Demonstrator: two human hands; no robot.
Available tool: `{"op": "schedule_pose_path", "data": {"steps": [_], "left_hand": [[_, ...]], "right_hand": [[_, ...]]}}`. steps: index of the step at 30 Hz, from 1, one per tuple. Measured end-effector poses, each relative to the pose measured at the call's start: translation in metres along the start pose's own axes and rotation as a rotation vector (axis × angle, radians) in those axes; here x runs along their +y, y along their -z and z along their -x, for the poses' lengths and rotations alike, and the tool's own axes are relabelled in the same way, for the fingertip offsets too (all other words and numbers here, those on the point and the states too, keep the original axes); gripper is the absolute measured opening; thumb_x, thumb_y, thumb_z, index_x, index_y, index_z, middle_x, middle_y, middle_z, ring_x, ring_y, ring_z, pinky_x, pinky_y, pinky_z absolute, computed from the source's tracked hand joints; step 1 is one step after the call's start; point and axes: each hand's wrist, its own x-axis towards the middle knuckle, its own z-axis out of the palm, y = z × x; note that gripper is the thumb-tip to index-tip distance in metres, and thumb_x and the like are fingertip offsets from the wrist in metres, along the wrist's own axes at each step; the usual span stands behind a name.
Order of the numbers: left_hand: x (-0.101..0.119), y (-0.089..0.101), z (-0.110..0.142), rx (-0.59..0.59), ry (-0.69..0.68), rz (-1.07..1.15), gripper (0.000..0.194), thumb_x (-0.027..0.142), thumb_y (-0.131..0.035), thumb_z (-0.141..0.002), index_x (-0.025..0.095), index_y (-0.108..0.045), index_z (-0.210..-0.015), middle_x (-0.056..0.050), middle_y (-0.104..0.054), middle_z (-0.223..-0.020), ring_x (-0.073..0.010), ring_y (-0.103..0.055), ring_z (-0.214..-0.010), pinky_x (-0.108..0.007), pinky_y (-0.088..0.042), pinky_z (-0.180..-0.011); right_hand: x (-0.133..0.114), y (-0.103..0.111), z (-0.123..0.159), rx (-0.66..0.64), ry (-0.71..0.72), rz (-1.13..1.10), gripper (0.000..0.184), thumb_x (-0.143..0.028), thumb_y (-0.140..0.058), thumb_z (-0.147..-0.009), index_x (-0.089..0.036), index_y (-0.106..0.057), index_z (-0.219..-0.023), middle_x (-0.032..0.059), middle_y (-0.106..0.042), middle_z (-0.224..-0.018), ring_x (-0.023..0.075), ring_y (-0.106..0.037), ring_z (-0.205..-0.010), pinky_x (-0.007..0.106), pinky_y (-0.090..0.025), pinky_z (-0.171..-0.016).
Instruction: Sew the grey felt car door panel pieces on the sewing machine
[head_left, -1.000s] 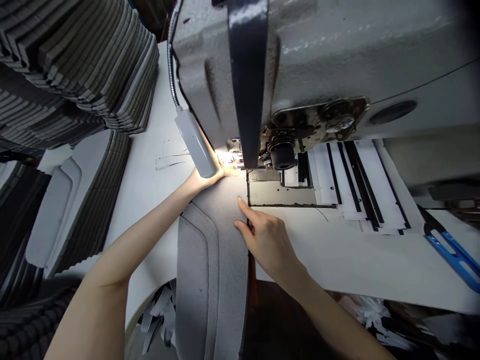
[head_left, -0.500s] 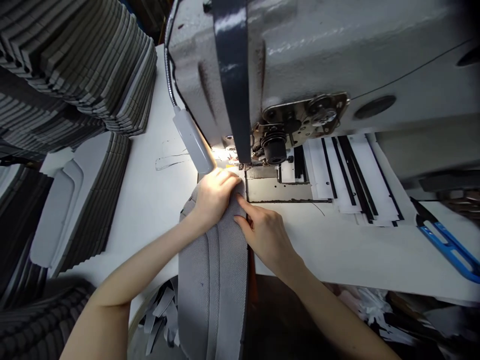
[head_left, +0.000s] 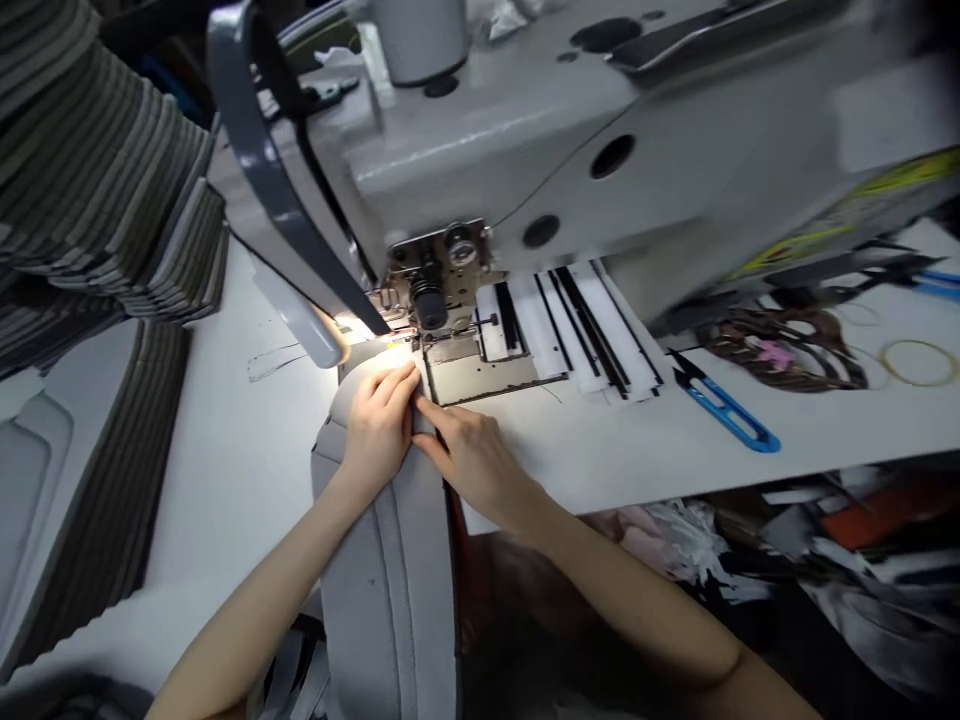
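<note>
As the two hands worked side by side, the left hand (head_left: 379,425) lay curled over the edge of a grey padded fabric panel (head_left: 390,610), fingers bunched and pressing down, while the right hand (head_left: 472,455) came in from the other side, its fingertips (head_left: 421,410) pinching that same edge, the two hands almost touching! The panel ran from the bottom of the frame up to the presser foot (head_left: 394,335) of an industrial sewing machine (head_left: 480,130), its top end right beside a metal throat plate (head_left: 480,375). A white work lamp (head_left: 296,325) glowed just left of the foot. Out to the right, black-and-white strips (head_left: 570,320) lay fanned across a white worktable (head_left: 240,470), with blue thread snips (head_left: 727,415) and a tangle of dark cord (head_left: 780,350) beyond them. At the upper left, stacks of layered grey padded pieces (head_left: 105,170) towered over it all.
</note>
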Motion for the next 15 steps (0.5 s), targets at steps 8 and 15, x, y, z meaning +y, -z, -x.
{"op": "schedule_pose_path", "data": {"steps": [8, 15], "left_hand": [[-0.003, -0.005, -0.001, 0.017, -0.039, -0.006, 0.035, 0.01, -0.037, -0.097, 0.015, -0.063, -0.12, -0.014, -0.068, -0.124, -0.0274, -0.059, -0.113, -0.049, -0.05, -0.1], [0.0, -0.003, -0.001, 0.028, -0.029, -0.004, 0.035, 0.009, -0.038, -0.097, 0.015, -0.062, -0.121, -0.014, -0.068, -0.124, -0.0274, -0.059, -0.11, -0.05, -0.051, -0.098]], "right_hand": [[0.068, 0.079, -0.01, 0.385, -0.528, 0.466, 0.029, -0.032, -0.063, -0.094, -0.005, -0.066, -0.106, 0.0206, -0.069, -0.099, 0.0296, -0.068, -0.084, 0.031, -0.039, -0.06], [0.081, 0.076, 0.006, 0.691, -0.193, 0.391, 0.016, -0.024, -0.054, -0.095, -0.014, -0.066, -0.093, 0.0137, -0.072, -0.091, 0.0257, -0.068, -0.082, 0.032, -0.047, -0.064]]}}
